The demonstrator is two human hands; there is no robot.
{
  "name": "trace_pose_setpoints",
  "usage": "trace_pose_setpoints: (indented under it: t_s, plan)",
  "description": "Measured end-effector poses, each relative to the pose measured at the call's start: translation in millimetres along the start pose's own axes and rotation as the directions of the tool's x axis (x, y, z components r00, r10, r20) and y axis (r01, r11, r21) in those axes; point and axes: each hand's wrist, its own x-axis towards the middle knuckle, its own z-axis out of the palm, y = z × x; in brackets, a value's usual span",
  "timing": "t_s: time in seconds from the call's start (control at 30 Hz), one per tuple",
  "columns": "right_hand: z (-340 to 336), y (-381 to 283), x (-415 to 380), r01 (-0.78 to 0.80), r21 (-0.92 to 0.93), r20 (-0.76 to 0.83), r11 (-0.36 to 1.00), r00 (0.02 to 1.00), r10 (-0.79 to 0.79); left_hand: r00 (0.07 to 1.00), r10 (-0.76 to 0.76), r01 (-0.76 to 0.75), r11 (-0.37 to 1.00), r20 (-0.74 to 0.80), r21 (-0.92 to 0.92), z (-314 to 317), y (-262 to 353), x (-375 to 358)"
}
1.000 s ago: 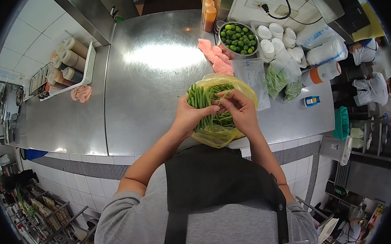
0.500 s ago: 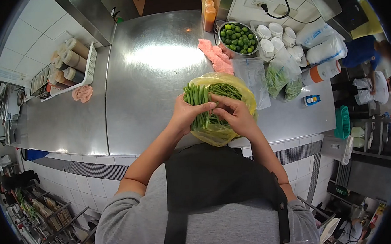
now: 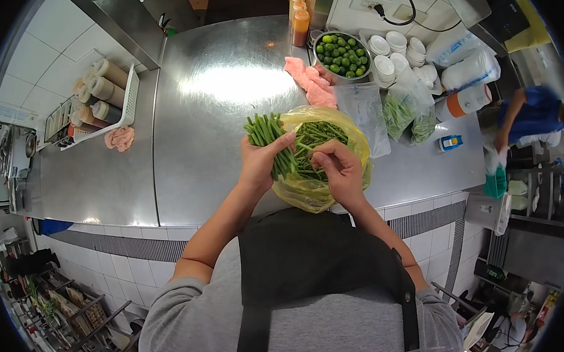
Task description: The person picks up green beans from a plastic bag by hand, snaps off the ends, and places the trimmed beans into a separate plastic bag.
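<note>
A thick bunch of green beans (image 3: pixel 265 130) is gripped in my left hand (image 3: pixel 260 159), over the left rim of a yellow plastic bag (image 3: pixel 357 133). More green beans (image 3: pixel 321 132) lie inside the open bag. My right hand (image 3: pixel 342 172) is over the bag's right part, its thumb and index finger pinched together at the end of a single green bean (image 3: pixel 305 147) that slants toward the bunch. The bag rests on the steel counter (image 3: pixel 209 148) close to its front edge.
Behind the bag are a pink cloth (image 3: pixel 310 81), a bowl of limes (image 3: pixel 342 55), sauce bottles (image 3: pixel 300 25) and stacked white cups (image 3: pixel 384 70). Bagged greens (image 3: pixel 397 113) lie right. A bottle basket (image 3: pixel 129 101) stands left. A co-worker in blue (image 3: pixel 536 114) is at far right.
My left hand has moved left with the bunch, away from my right hand. My right hand has shifted slightly down. The co-worker in blue has come closer to the counter's right end.
</note>
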Motion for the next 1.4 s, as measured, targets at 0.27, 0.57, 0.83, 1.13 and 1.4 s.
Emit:
trace_pose_setpoints:
  t_s: [0.27,0.57,0.83,1.13,1.4]
  plan:
    - [-17,8,22,0.004,-0.205,-0.217,0.979,0.975,-0.049,0.991,-0.136,0.136,0.973,0.010,-0.188,-12,6,8]
    - [-29,16,15,0.151,-0.712,0.377,0.686,0.906,0.192,0.914,-0.289,0.286,0.957,0.285,0.052,-29,10,-6]
    - [-36,10,17,0.181,-0.670,0.304,0.720,0.952,0.043,0.755,-0.479,0.311,0.863,0.447,0.398,-8,0,-47]
    - [-36,-22,20,-0.238,-0.014,0.082,0.971,0.968,0.238,0.969,-0.159,0.118,0.970,0.187,0.213,11,2,-8]
    - [-27,-9,17,-0.229,0.008,0.004,0.973,0.973,0.229,0.953,-0.115,0.028,0.955,0.280,0.295,10,-8,-6]
